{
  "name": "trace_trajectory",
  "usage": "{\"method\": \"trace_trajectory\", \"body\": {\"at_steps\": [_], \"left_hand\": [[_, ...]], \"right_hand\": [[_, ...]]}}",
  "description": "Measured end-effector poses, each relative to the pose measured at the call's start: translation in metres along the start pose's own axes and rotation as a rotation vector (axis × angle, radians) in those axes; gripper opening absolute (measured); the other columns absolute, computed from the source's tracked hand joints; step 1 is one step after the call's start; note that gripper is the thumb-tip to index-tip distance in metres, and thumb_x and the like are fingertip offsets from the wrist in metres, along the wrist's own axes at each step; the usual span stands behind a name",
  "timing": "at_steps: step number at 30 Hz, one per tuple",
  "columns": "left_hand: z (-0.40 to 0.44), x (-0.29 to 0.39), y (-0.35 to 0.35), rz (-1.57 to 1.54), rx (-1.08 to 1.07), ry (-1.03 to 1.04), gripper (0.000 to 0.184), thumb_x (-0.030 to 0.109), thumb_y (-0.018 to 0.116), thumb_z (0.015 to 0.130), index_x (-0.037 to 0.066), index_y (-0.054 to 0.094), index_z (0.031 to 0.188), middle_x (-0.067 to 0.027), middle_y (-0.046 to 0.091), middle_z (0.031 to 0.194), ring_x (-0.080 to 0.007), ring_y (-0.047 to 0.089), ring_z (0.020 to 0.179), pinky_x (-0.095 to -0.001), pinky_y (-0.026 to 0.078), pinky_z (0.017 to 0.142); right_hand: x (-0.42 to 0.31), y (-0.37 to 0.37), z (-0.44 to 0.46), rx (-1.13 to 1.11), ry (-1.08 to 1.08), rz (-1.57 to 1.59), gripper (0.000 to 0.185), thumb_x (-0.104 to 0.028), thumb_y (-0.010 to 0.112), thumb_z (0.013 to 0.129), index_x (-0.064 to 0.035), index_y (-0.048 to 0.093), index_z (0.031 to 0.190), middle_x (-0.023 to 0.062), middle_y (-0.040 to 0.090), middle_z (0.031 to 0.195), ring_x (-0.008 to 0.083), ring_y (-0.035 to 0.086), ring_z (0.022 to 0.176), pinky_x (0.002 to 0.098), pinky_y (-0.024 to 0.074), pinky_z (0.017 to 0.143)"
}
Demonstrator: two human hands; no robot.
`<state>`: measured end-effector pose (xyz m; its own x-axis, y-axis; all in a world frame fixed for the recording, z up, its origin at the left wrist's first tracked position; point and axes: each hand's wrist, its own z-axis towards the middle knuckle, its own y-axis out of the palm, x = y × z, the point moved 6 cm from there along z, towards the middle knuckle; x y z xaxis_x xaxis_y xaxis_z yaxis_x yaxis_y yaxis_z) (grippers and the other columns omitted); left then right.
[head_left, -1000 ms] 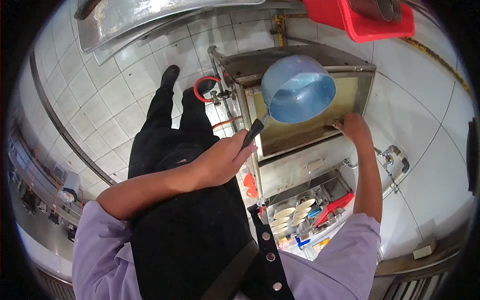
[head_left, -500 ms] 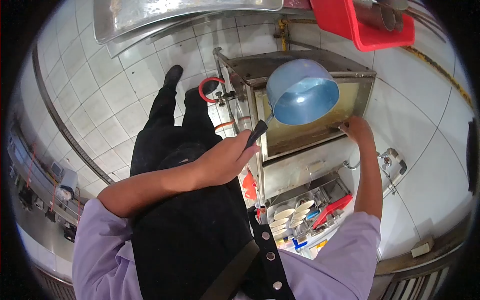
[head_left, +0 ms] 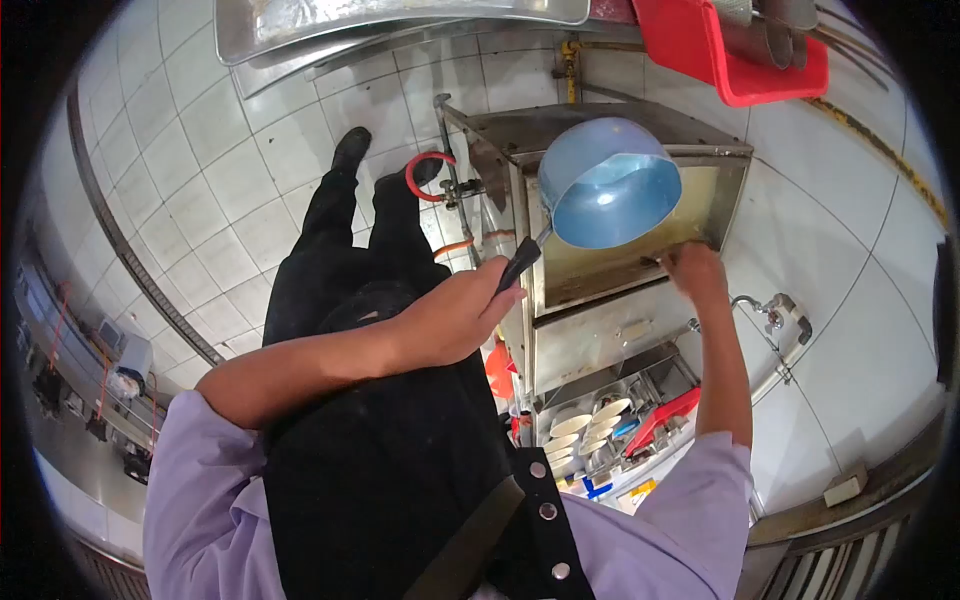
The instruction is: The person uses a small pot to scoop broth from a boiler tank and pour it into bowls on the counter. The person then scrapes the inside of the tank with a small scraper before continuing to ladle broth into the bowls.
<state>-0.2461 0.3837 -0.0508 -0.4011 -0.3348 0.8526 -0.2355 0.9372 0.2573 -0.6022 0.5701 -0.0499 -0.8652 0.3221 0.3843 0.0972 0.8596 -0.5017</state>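
My left hand is closed around the black handle of a pot. The pot is tilted, its open side facing right and down, and its inside looks blue. Behind it stands a metal unit with a yellowish, stained recess. At the recess's lower right edge, my right hand has its fingers pressed together near a small dark thing. Whether the fingers grip that thing is hard to make out.
A red bin with metal containers is at the top right. A metal tray lies along the top. Below the unit are white bowls and a red tray. A tap is on the right wall; a red hose curves at the unit's left.
My right hand has moved left along the recess's lower edge. My left hand still holds the pot, which appears slightly further right in view.
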Motion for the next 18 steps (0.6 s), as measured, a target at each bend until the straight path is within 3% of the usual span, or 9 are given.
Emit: {"method": "trace_trajectory", "body": {"at_steps": [3,7,9,11,14,18], "left_hand": [[0.000,-0.002,0.002,0.001,-0.014,-0.032,0.028,0.023,0.052,0.106,-0.003,0.044,0.104,-0.0254,0.058,0.074,-0.0475,0.059,0.073,-0.0523,0.042,0.064],[-0.004,0.005,-0.002,0.010,-0.010,0.005,0.028,0.024,0.051,0.106,-0.004,0.045,0.104,-0.0257,0.058,0.075,-0.0473,0.059,0.073,-0.0523,0.043,0.065],[-0.009,0.006,-0.005,0.079,-0.008,0.025,0.026,0.022,0.050,0.107,-0.004,0.049,0.109,-0.0224,0.056,0.072,-0.0412,0.057,0.067,-0.0463,0.043,0.064],[-0.013,0.006,-0.012,0.046,-0.009,-0.005,0.027,0.022,0.050,0.107,-0.005,0.049,0.110,-0.0229,0.056,0.071,-0.0422,0.057,0.067,-0.0468,0.043,0.064],[-0.018,0.002,-0.015,0.020,-0.031,-0.040,0.027,0.022,0.050,0.107,-0.005,0.049,0.110,-0.0240,0.057,0.072,-0.0436,0.058,0.068,-0.0473,0.044,0.064],[-0.023,-0.004,-0.023,0.071,0.032,0.014,0.026,0.022,0.050,0.107,-0.005,0.050,0.108,-0.0246,0.058,0.074,-0.0433,0.059,0.069,-0.0467,0.044,0.064]], "right_hand": [[-0.028,0.015,-0.013,0.017,-0.086,0.006,0.039,-0.043,0.067,0.091,-0.0044,0.074,0.086,0.0206,0.071,0.080,0.0397,0.071,0.084,0.0493,0.0581,0.078],[-0.022,0.015,0.003,-0.007,-0.051,0.005,0.037,-0.044,0.068,0.089,-0.0074,0.075,0.090,0.0198,0.073,0.086,0.0396,0.071,0.085,0.0487,0.0577,0.079],[-0.022,-0.001,0.006,-0.001,-0.050,0.040,0.036,-0.045,0.068,0.089,-0.0098,0.076,0.092,0.0184,0.073,0.088,0.0396,0.071,0.085,0.0482,0.0578,0.078],[-0.020,-0.002,0.005,-0.118,-0.112,0.083,0.037,-0.047,0.069,0.088,-0.0121,0.077,0.098,0.0172,0.074,0.093,0.0403,0.071,0.085,0.0482,0.0572,0.081],[0.011,0.041,0.023,-0.137,-0.083,0.125,0.031,-0.040,0.069,0.089,-0.0142,0.079,0.102,0.0164,0.075,0.096,0.0376,0.071,0.093,0.0466,0.0555,0.086],[0.018,0.009,0.013,-0.198,-0.161,0.249,0.031,-0.035,0.069,0.090,-0.0122,0.078,0.108,0.0149,0.075,0.103,0.0355,0.071,0.098,0.0430,0.0548,0.089]]}}
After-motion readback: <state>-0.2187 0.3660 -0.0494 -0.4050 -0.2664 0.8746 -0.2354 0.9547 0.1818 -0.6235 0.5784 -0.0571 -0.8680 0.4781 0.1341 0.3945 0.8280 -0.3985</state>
